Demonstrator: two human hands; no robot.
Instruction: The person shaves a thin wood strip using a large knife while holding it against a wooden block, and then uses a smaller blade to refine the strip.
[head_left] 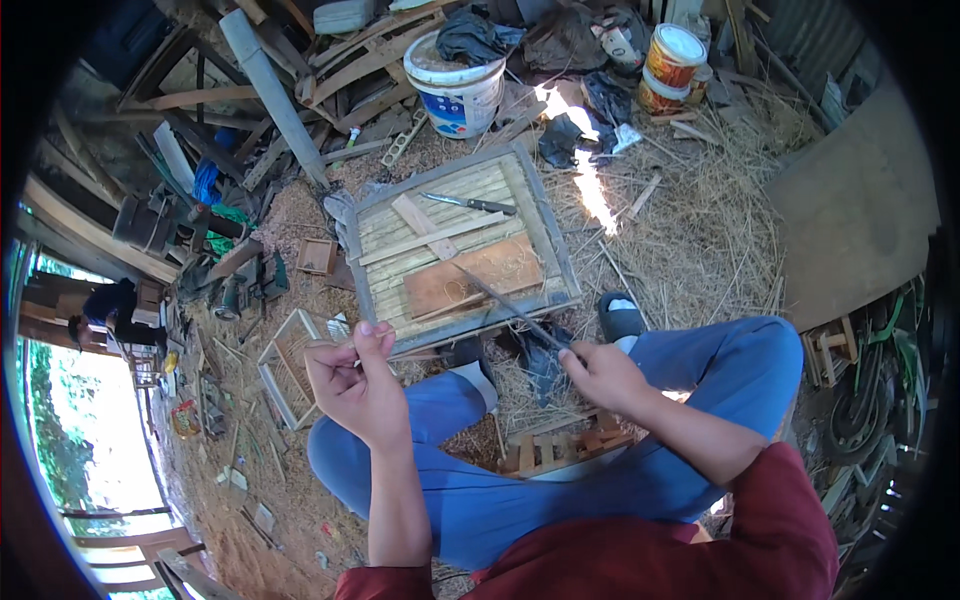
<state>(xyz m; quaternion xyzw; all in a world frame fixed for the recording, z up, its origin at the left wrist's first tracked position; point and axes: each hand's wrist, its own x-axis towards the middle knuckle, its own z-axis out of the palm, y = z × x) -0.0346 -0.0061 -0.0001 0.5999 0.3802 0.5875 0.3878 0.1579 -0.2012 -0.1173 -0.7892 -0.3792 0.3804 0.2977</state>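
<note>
My right hand (pixel 610 378) is closed round the handle end of a long, thin knife (pixel 510 308). Its dark blade points away and to the left, over a reddish-brown board (pixel 470 277) with thin curled shavings on it. Raised at the left, my left hand (pixel 358 382) has thumb and fingers pinched together; what they hold, if anything, is too small to tell. The brown board lies on a low slatted wooden panel (pixel 552 235) with a grey frame. Beyond it on the panel are two thin wooden strips (pixel 432 238), crossed, and a dark-handled knife (pixel 470 204).
Past the panel stands a white and blue bucket (pixel 455 100) with a black bag on top. Stacked paint tubs (pixel 672 68) are farther right. A small slatted frame (pixel 290 368) lies left of the panel. Straw (pixel 700 220) covers the ground at right. Another person (pixel 115 310) is far left.
</note>
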